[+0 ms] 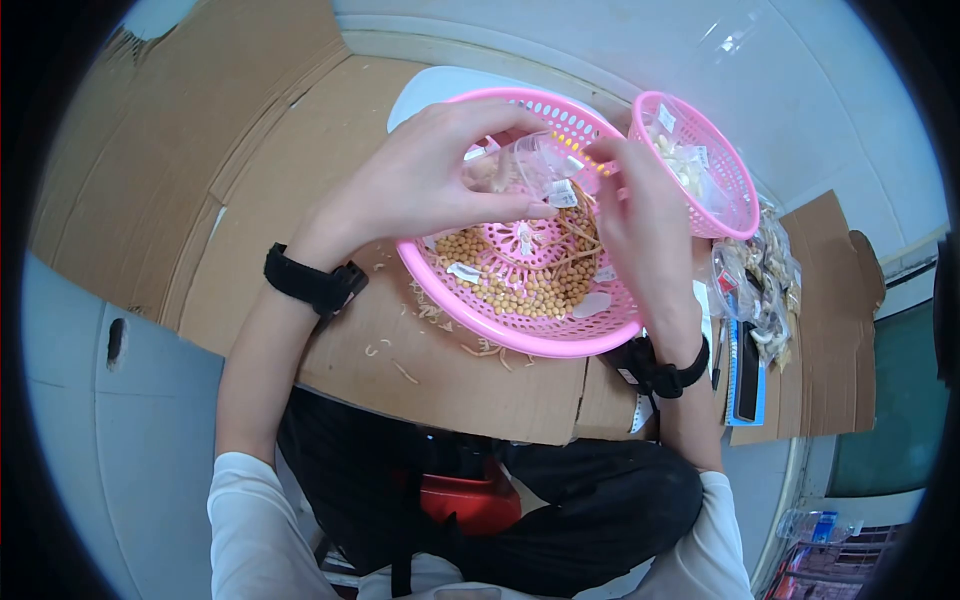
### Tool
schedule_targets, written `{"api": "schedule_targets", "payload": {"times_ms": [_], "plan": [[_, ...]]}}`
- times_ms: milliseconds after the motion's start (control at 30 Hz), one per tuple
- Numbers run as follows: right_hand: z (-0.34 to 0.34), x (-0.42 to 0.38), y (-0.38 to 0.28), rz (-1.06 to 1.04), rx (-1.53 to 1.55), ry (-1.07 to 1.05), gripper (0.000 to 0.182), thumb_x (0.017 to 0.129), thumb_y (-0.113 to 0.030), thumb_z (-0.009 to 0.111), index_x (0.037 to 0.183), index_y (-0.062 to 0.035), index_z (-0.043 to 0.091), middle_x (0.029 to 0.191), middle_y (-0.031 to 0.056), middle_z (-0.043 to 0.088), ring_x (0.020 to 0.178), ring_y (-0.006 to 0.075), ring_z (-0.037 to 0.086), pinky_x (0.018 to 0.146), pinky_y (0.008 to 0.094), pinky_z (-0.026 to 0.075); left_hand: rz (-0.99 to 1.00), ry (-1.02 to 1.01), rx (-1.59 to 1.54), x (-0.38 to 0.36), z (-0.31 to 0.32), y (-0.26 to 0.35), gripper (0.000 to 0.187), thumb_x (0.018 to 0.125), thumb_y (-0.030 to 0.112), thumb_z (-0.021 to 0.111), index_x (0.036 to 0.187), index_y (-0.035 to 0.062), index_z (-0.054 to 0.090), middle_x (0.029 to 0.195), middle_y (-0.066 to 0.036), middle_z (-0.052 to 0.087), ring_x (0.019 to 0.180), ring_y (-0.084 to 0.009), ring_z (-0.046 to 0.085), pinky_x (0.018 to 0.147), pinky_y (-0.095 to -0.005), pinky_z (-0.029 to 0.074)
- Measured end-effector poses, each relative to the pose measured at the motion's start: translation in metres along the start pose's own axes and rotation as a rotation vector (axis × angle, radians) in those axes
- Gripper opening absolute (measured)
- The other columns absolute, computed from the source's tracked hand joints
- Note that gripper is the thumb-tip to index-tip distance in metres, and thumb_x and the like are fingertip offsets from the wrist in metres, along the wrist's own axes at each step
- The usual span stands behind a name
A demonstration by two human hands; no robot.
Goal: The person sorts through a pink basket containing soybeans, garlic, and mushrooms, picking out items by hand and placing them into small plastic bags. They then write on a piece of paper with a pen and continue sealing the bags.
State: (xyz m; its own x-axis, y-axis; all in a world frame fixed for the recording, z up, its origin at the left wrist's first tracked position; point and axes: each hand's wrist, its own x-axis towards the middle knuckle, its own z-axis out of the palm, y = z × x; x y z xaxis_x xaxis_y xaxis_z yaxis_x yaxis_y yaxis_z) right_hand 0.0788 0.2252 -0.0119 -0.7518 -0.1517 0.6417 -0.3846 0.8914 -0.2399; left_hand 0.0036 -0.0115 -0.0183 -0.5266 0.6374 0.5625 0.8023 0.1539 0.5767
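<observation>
A clear plastic cup or bag (540, 165) with a small white label is held in my left hand (440, 165), between the thumb and the curled fingers. My right hand (645, 215) is beside it on the right, fingers bent; whether its fingertips hold anything is hard to make out. Both hands are over a large pink basket (490, 330). Round tan beans (530, 295) lie in the basket, with thin brown strands (590, 240) and small white labels (465, 272) among them.
A smaller pink basket (745, 195) with bagged pale pieces stands at the back right. Filled clear bags (770, 290) lie right of it, near a dark phone (747, 370) on a blue notebook. Pale scraps (430, 305) lie on the cardboard (450, 400).
</observation>
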Motion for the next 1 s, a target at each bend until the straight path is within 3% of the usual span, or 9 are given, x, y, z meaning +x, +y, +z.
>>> {"api": "schedule_targets", "payload": {"times_ms": [33, 133, 367, 533, 633, 767, 833, 1000], "plan": [[0.003, -0.005, 0.006, 0.043, -0.100, -0.145, 0.024, 0.093, 0.000, 0.065, 0.116, -0.0039, 0.067, 0.114, 0.0183, 0.070, 0.098, 0.0373, 0.072, 0.080, 0.0493, 0.057, -0.001, -0.007, 0.003, 0.000, 0.000, 0.000, 0.066, 0.083, 0.031, 0.089, 0.139, 0.0020, 0.066, 0.131, -0.016, 0.072, 0.122, -0.0280, 0.069, 0.109, -0.0430, 0.052], [0.007, -0.013, 0.021, 0.031, -0.259, -0.305, 0.027, 0.096, -0.006, 0.067, 0.123, -0.0039, 0.066, 0.116, 0.0170, 0.070, 0.104, 0.0369, 0.072, 0.088, 0.0483, 0.057, 0.009, 0.001, 0.013, 0.000, -0.002, 0.001, 0.066, 0.083, 0.030, 0.089, 0.138, 0.0022, 0.066, 0.132, -0.016, 0.072, 0.123, -0.0287, 0.068, 0.109, -0.0435, 0.051], [0.006, -0.011, 0.017, 0.062, -0.292, -0.521, 0.028, 0.092, -0.006, 0.068, 0.120, -0.0040, 0.067, 0.119, 0.0191, 0.069, 0.106, 0.0395, 0.071, 0.090, 0.0504, 0.056, -0.004, -0.011, 0.012, 0.000, -0.002, 0.001, 0.065, 0.083, 0.030, 0.089, 0.138, 0.0022, 0.067, 0.132, -0.016, 0.072, 0.122, -0.0289, 0.068, 0.108, -0.0435, 0.051], [0.005, -0.009, 0.020, 0.075, -0.257, -0.567, 0.021, 0.090, -0.003, 0.067, 0.111, -0.0031, 0.067, 0.101, 0.0189, 0.072, 0.099, 0.0381, 0.072, 0.086, 0.0489, 0.057, 0.007, -0.002, 0.027, 0.000, -0.002, 0.000, 0.066, 0.083, 0.031, 0.089, 0.138, 0.0021, 0.067, 0.131, -0.016, 0.072, 0.122, -0.0292, 0.068, 0.108, -0.0435, 0.051], [0.003, -0.007, 0.013, 0.064, -0.185, -0.504, 0.023, 0.090, -0.001, 0.066, 0.113, -0.0025, 0.065, 0.091, 0.0174, 0.072, 0.095, 0.0376, 0.072, 0.082, 0.0479, 0.056, -0.001, -0.005, 0.009, 0.000, -0.002, 0.001, 0.066, 0.083, 0.032, 0.089, 0.137, 0.0022, 0.067, 0.131, -0.016, 0.072, 0.122, -0.0290, 0.068, 0.108, -0.0432, 0.051], [0.004, -0.005, 0.008, 0.046, -0.046, -0.374, 0.025, 0.092, 0.000, 0.066, 0.116, -0.0015, 0.064, 0.091, 0.0158, 0.070, 0.089, 0.0357, 0.071, 0.078, 0.0455, 0.055, -0.008, -0.007, 0.006, 0.000, -0.002, 0.002, 0.066, 0.083, 0.032, 0.089, 0.137, 0.0024, 0.067, 0.131, -0.016, 0.072, 0.123, -0.0290, 0.068, 0.108, -0.0432, 0.051], [0.002, -0.002, 0.002, 0.099, 0.099, -0.269, 0.024, 0.093, 0.001, 0.063, 0.116, -0.0006, 0.065, 0.100, 0.0193, 0.070, 0.093, 0.0398, 0.071, 0.080, 0.0502, 0.055, -0.006, -0.015, 0.020, 0.000, -0.003, 0.002, 0.066, 0.083, 0.033, 0.089, 0.137, 0.0027, 0.067, 0.131, -0.016, 0.072, 0.123, -0.0291, 0.067, 0.109, -0.0432, 0.050], [0.002, 0.000, 0.003, 0.102, 0.169, -0.208, 0.023, 0.097, -0.003, 0.065, 0.119, 0.0018, 0.067, 0.104, 0.0200, 0.071, 0.096, 0.0388, 0.071, 0.083, 0.0483, 0.055, -0.002, -0.017, 0.004, 0.000, -0.003, 0.002, 0.066, 0.083, 0.032, 0.088, 0.138, 0.0024, 0.066, 0.131, -0.016, 0.072, 0.124, -0.0293, 0.067, 0.109, -0.0436, 0.050]]}}
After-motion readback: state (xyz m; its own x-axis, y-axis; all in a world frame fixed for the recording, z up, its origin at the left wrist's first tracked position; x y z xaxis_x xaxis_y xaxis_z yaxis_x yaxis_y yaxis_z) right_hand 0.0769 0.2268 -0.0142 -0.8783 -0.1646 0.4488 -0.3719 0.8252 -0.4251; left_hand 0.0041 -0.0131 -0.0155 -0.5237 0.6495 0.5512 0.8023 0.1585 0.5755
